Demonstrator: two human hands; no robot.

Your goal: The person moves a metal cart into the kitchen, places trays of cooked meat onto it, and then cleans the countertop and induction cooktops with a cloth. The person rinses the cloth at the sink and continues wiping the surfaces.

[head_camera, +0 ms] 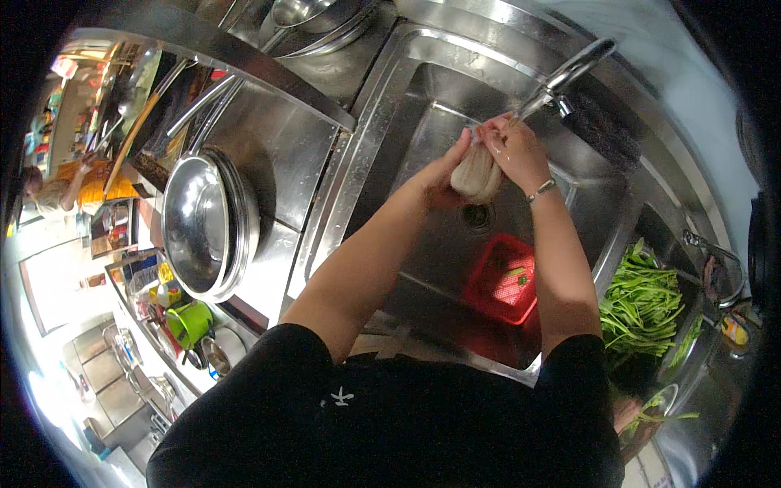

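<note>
A pale, streaked bundle [477, 175], seemingly wrapped in clear plastic, is held over the stainless steel sink [421, 152]. My left hand [450, 168] grips its side, the thumb pointing up along it. My right hand [518, 149] pinches the gathered upper end, fingers close to the left thumb. Just above the right hand is the chrome faucet [573, 70]; whether water is running is hard to tell. The drain [476, 216] lies below the bundle. Nearer my body, a red plastic basket [488, 268] with small green scraps sits in the sink, partly behind my right forearm.
Leafy green vegetables [644, 305] fill the basin on the right. Another person's hand [627, 412] is near a bowl [668, 396] with stems. Stacked metal pans [198, 226] stand on the left counter, under a metal shelf edge [274, 85]. Another person [52, 192] is far left.
</note>
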